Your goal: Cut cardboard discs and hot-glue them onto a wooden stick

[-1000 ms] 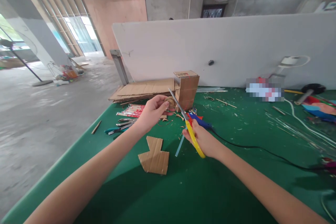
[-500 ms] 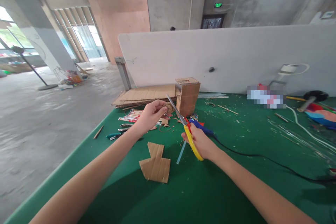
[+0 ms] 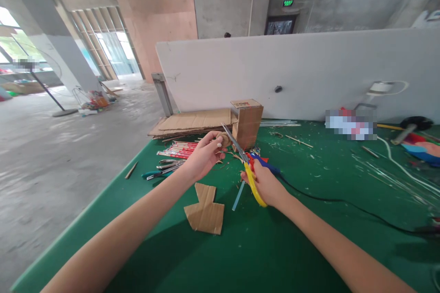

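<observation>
My left hand pinches a small, roundish brown piece of cardboard, partly hidden by the fingers. In my right hand is a pair of scissors with yellow and red handles. Their blades point up and to the left, close beside the cardboard piece. A larger cut cardboard shape lies flat on the green table below my hands. Behind my right hand is a blue glue gun with a black cord, and a translucent glue stick sticks out toward me.
A cardboard box stands beyond my hands, next to stacked cardboard sheets. Pliers and red-and-white wrapped sticks lie to the left. A white panel borders the table's back; thin clear rods lie at right.
My left hand has turned a little, and the cardboard piece in it has shifted slightly right. The scissors stay beside it in my right hand. The whole view has moved slightly.
</observation>
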Demonstrator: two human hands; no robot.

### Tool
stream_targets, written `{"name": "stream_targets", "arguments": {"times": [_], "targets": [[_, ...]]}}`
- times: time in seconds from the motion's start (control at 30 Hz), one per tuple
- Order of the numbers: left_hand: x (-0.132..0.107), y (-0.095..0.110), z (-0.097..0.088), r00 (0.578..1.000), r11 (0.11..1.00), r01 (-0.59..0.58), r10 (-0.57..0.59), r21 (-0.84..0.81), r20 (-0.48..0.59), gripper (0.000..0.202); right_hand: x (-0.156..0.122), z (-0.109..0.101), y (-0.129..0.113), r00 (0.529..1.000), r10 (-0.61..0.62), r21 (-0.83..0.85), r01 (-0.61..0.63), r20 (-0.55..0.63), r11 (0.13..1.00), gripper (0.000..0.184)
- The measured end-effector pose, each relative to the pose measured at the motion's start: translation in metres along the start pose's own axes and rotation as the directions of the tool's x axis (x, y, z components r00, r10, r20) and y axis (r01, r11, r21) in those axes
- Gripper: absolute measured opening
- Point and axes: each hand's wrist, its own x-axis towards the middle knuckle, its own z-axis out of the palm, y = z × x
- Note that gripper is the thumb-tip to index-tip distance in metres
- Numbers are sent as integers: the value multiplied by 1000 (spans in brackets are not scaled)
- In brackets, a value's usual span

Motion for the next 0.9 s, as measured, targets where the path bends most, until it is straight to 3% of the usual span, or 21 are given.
{"name": "stream_targets", "arguments": {"times": [0.07, 0.13, 0.27, 0.37, 0.57, 0.77, 0.9], "targets": [[1, -3, 0, 1000, 997, -25, 25, 67, -2, 23, -1, -1, -1, 1000, -1, -11, 1, 14, 1000, 33], [2, -2, -4, 998, 966, -67, 69, 248, 1, 22, -2, -2, -2, 1000, -10, -35, 11, 19, 999, 32], [6, 4, -13, 971, 775, -231, 225, 588, 86, 21, -3, -2, -1, 1000, -24, -75, 24, 8, 997, 30], [6, 5, -14, 948, 729, -309, 288, 610, 137, 18, -3, 0, 2, 999, -29, -31, 29, 13, 999, 30], [3, 1, -10, 933, 686, -330, 341, 649, 114, 15, -4, 3, 0, 995, -74, 155, 62, 71, 986, 28], [-1, -2, -14, 923, 632, -328, 373, 702, 96, 12, -5, 1, -5, 997, -50, 91, 45, 60, 995, 29], [0, -7, -9, 928, 706, -312, 370, 635, 45, 15, -5, 0, -4, 995, -66, 24, 64, 75, 998, 28]]}}
